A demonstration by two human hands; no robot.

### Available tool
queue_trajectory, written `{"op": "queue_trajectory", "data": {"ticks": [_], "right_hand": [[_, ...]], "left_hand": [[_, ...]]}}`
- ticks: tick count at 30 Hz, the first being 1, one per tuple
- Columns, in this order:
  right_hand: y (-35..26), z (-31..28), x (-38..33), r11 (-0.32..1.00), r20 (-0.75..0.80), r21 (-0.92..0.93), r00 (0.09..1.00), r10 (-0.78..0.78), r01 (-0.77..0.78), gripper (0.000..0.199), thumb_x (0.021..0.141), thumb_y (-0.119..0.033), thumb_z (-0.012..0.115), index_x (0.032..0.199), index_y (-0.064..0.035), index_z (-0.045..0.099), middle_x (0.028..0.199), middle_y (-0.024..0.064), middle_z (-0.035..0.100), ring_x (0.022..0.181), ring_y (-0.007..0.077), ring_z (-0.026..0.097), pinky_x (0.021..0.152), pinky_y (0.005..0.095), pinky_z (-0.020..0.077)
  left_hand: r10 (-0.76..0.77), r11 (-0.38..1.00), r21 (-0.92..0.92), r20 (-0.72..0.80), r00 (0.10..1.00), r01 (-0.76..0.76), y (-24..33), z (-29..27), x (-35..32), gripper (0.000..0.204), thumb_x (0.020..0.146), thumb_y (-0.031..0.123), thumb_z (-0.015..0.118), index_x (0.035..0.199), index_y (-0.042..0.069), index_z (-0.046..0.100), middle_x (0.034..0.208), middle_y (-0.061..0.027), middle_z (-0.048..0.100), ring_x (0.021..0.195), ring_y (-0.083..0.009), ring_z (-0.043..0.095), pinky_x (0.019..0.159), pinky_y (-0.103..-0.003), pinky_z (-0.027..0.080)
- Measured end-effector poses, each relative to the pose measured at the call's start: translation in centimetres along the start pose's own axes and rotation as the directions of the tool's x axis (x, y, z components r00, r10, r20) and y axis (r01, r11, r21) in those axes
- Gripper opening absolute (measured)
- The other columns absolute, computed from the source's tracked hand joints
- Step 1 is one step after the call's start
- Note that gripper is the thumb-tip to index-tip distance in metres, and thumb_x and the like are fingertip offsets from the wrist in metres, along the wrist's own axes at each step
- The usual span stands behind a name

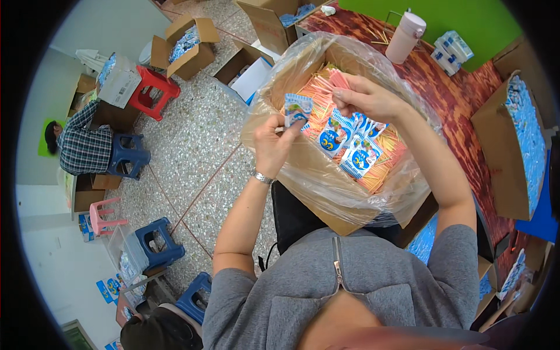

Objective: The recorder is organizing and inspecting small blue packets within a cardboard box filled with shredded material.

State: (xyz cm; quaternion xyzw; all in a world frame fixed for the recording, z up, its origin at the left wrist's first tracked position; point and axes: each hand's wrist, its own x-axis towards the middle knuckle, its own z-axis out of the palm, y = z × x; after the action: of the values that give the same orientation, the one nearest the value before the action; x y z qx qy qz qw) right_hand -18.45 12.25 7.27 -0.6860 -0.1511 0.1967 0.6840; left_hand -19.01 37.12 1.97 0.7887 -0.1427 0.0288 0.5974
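My left hand [271,143] pinches a small blue-and-white packet [298,106] upright between thumb and fingers. Just right of it, my right hand [370,98] is closed on a bunch of thin pink sticks [333,83]. Both hands are over a cardboard box [341,220] at my lap, lined with a clear plastic bag [262,119]. Loose pink and yellow sticks [385,169] fill the box. Several more blue-and-white packets [360,156] lie on top of the sticks, below my right hand. Whether the held packet is torn at its top I cannot tell.
A red-brown table [434,93] on the right bears a pink bottle [406,38] and clear-and-blue packs [452,52]. Boxes of blue packets stand right [501,151] and far left [184,46]. A person [87,143] sits left near stools [129,153]; another person [157,331] is lower left.
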Motion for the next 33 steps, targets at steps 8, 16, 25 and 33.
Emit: {"op": "queue_trajectory", "data": {"ticks": [8, 16, 25, 33], "right_hand": [[-8.3, 2.2, -1.6, 0.719, 0.031, -0.693, 0.999, -0.042, 0.052, 0.019, 0.098, -0.022, 0.048, 0.096, -0.0028, 0.051, 0.072, 0.0065, 0.058, 0.066, 0.0156, 0.060, 0.060, 0.0306, 0.0480], [-9.7, 2.4, 0.0, 0.316, 0.224, -0.935, 0.961, 0.165, 0.163, 0.028, 0.096, -0.024, 0.048, 0.087, 0.0017, 0.054, 0.068, 0.0155, 0.063, 0.065, 0.0279, 0.066, 0.061, 0.0397, 0.0502], [-11.8, 3.3, 2.4, 0.158, 0.073, -0.987, 0.845, 0.530, -0.013, 0.038, 0.092, -0.031, 0.055, 0.082, 0.0046, 0.063, 0.073, 0.0221, 0.064, 0.069, 0.0372, 0.064, 0.064, 0.0450, 0.0498], [-10.9, 3.8, 0.0, 0.142, 0.246, -0.959, 0.969, -0.006, 0.245, 0.043, 0.085, -0.032, 0.066, 0.113, -0.0003, 0.055, 0.087, 0.0187, 0.063, 0.087, 0.0343, 0.064, 0.071, 0.0440, 0.0498]], "left_hand": [[0.224, 0.953, 0.228, -0.081, 0.971, -0.201, 0.1, 0.8, 0.1, 0.025, 0.072, 0.015, 0.081, 0.074, 0.001, 0.061, 0.063, -0.0108, 0.057, 0.053, -0.0208, 0.055, 0.050, -0.032, 0.043], [0.337, 0.906, 0.297, -0.078, 0.938, -0.301, 1.4, 0.8, 0.0, 0.024, 0.072, 0.014, 0.080, 0.074, 0.002, 0.060, 0.065, -0.0112, 0.057, 0.057, -0.0261, 0.056, 0.052, -0.037, 0.043], [0.476, 0.809, 0.377, 0.031, 0.879, -0.451, 1.6, 0.9, -0.5, 0.021, 0.073, 0.011, 0.078, 0.079, 0.001, 0.061, 0.074, -0.0118, 0.060, 0.069, -0.0304, 0.057, 0.061, -0.040, 0.045], [0.117, 0.993, -0.017, 0.037, 0.992, -0.116, 0.8, 1.9, -0.7, 0.021, 0.075, 0.014, 0.078, 0.084, -0.001, 0.066, 0.069, -0.0101, 0.065, 0.060, -0.0158, 0.061, 0.056, -0.031, 0.047]]}}
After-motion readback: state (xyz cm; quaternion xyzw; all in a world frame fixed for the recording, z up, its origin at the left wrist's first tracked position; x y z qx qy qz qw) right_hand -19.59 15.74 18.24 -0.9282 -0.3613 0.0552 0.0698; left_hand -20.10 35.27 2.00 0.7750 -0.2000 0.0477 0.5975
